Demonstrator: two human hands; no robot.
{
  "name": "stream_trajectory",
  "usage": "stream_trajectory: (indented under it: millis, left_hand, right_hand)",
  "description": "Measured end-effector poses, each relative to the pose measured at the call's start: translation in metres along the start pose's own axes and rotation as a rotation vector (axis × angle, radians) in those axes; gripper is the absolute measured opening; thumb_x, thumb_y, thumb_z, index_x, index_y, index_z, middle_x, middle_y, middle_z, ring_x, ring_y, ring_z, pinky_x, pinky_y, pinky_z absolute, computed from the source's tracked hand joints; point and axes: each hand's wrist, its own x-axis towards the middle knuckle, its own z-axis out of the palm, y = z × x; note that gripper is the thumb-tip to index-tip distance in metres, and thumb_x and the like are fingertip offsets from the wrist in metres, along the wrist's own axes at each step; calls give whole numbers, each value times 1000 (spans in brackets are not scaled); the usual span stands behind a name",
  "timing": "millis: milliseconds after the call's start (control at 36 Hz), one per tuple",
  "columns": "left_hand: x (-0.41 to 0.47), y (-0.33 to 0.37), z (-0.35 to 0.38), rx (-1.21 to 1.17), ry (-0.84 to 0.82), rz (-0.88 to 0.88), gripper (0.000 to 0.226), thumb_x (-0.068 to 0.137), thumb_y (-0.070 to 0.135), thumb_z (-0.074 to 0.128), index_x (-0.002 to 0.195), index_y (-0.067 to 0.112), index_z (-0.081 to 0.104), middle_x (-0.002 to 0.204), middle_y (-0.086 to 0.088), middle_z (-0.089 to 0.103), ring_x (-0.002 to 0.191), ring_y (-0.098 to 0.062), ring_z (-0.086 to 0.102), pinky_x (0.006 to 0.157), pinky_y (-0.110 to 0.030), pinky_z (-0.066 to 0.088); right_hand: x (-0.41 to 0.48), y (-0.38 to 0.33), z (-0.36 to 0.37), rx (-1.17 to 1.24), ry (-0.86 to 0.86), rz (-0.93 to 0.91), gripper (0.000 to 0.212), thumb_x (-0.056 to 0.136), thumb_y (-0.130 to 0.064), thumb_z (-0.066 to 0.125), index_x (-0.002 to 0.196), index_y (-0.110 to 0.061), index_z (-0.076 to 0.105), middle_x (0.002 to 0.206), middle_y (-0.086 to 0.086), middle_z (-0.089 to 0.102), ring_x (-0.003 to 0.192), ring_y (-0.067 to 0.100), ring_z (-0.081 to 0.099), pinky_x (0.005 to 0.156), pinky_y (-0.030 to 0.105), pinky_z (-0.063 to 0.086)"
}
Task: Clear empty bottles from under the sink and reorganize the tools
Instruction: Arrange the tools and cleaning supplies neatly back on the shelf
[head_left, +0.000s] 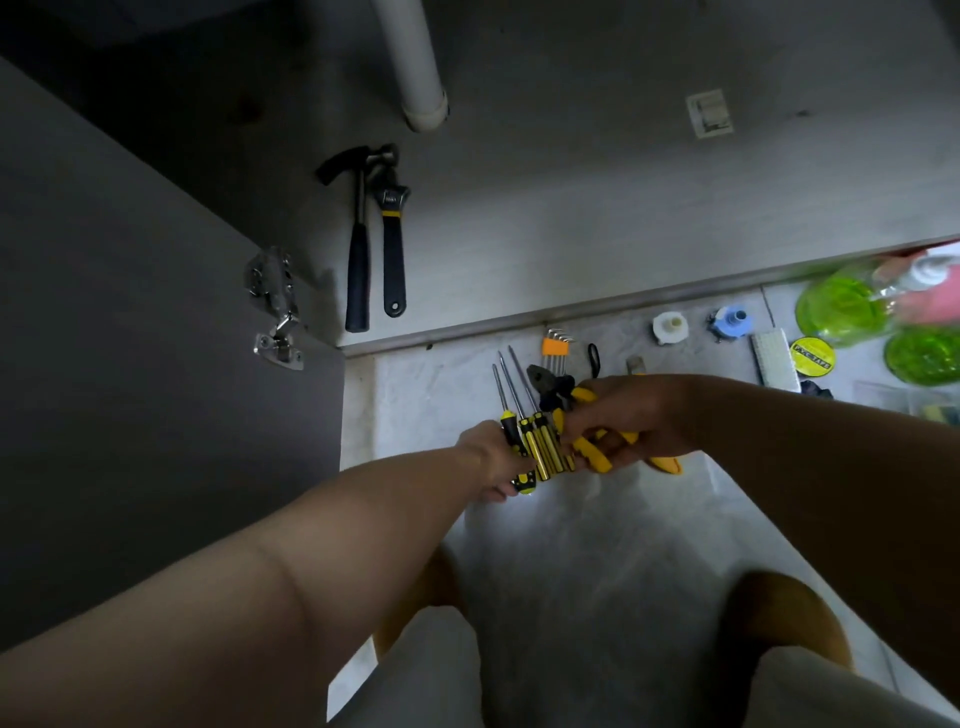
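My left hand (491, 457) grips a bunch of three yellow-and-black screwdrivers (537, 441) by their handles, shafts pointing toward the cabinet. Beside it, my right hand (631, 421) holds yellow-handled pliers (582, 415), black jaws up-left, and touches the screwdriver handles. Both hands hover over the tiled floor in front of the open sink cabinet. Inside the cabinet, a black hammer (358, 249) and an adjustable wrench (392, 244) lie side by side on its floor (571, 208). Green bottles (841, 309) and a pink one (930, 301) lie on the tiles at far right.
An orange hex key set (555, 348), white plastic fitting (670, 327), blue fitting (730, 322), white block (776, 358) and yellow PVC tape roll (811, 356) lie along the cabinet sill. The white drain pipe (415, 67) hangs inside. The open door (130, 338) stands left.
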Motion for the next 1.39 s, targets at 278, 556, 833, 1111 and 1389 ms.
stream_trajectory:
  millis: [278, 556, 833, 1111, 1389]
  left_hand:
    - [-12, 2, -15, 9, -97, -45, 31, 87, 17, 71, 117, 7, 67, 103, -15, 75, 85, -22, 76, 79, -34, 63]
    - [-79, 22, -94, -357, -212, 107, 24, 90, 7, 67, 110, 14, 58, 104, -12, 69, 82, -21, 74, 91, -40, 60]
    - [-91, 36, -122, -755, 376, 316, 9, 94, 17, 61, 96, 16, 52, 91, -8, 57, 75, -21, 60, 83, -48, 62]
    - [-68, 32, -130, -834, 714, 419, 24, 100, 19, 61, 122, 11, 58, 101, -13, 56, 91, -21, 59, 81, -48, 59]
    - [-60, 30, -128, -856, 753, 425, 36, 98, 21, 64, 132, 14, 55, 95, -9, 53, 93, -20, 58, 94, -55, 56]
  right_hand:
    - [-16, -31, -1, 75, -173, -125, 13, 91, -23, 69, 102, -18, 68, 104, 8, 75, 74, 14, 73, 59, 21, 55]
    - [-22, -108, 17, 20, 169, -411, 19, 95, -30, 63, 105, -13, 61, 95, 5, 78, 76, 19, 75, 46, 18, 38]
    - [8, -130, 23, 105, 348, -437, 25, 98, -22, 57, 119, -25, 44, 99, 17, 74, 57, 20, 64, 42, 18, 37]
    - [38, -144, 52, 131, 417, -464, 22, 98, -21, 51, 116, -22, 39, 99, 16, 72, 55, 21, 61, 43, 20, 34]
    - [49, -160, 65, 274, 492, -406, 36, 97, -3, 40, 129, -17, 31, 109, -2, 58, 53, 19, 64, 61, 32, 58]
